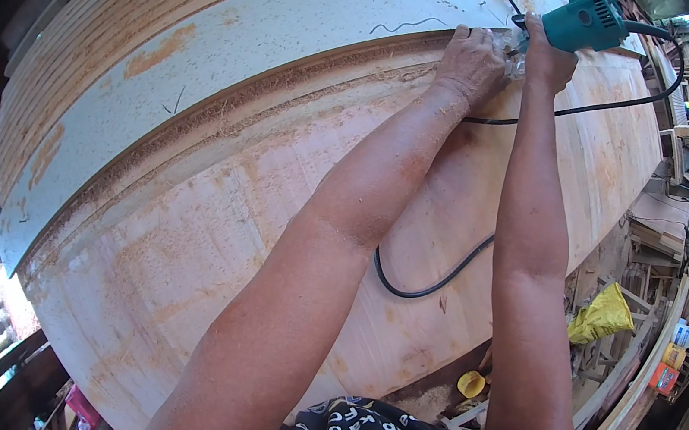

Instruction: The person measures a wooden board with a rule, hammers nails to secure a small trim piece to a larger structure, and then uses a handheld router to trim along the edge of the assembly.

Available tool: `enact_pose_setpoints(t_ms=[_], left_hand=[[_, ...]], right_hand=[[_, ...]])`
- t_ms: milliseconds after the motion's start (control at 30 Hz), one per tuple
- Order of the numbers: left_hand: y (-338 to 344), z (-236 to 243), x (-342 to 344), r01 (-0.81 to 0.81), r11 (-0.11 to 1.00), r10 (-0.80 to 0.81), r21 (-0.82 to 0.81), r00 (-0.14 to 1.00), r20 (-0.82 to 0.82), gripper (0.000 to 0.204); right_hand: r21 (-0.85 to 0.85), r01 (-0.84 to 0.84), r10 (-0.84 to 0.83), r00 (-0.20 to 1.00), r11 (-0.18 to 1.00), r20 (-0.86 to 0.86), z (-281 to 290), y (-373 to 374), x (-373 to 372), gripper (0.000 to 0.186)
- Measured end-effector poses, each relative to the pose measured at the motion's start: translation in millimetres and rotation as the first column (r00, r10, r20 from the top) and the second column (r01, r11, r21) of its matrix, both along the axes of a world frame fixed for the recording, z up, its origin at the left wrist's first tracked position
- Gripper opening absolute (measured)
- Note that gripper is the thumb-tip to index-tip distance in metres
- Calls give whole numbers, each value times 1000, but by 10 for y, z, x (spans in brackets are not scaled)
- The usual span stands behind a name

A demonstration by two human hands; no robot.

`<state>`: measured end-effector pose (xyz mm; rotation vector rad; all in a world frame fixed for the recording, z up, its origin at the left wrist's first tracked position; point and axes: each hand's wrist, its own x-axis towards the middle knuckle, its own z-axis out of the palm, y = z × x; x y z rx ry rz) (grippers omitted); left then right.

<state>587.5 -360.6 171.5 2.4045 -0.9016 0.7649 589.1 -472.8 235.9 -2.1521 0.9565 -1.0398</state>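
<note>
A teal trim router (583, 20) with a clear plastic base stands tilted at the far edge of a large pale wooden panel (212, 232). My right hand (547, 61) is wrapped round the router's lower body. Beside it, my left hand (473, 62) is closed at the clear base, its fingertips partly hidden. A sawdust-strewn groove (227, 117) runs along the panel's far side, next to a white-faced board (298, 35). The router's cutting bit is hidden by my hands.
A black power cord (612, 102) loops from the router over the panel and beneath my arms. Stacked boards (124, 38) rise beyond the white face. To the right lie a yellow bag (603, 316), a yellow cup-like container (470, 383) and wood offcuts (656, 230).
</note>
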Motion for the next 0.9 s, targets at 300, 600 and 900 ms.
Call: enact_pose_setpoints(t_ms=[300,600,900], left_hand=[[-79,86,3,64,998,-64,-10,997,-33,42],[-143,119,7,57,998,-55,33,996,-72,46],[-225,174,27,87,994,-77,64,987,-144,48]], right_hand=[[37,81,-78,994,996,-80,7,-170,49,85],[100,14,-9,999,995,-50,86,-106,-8,85],[73,45,-44,999,996,-9,58,-214,35,76]])
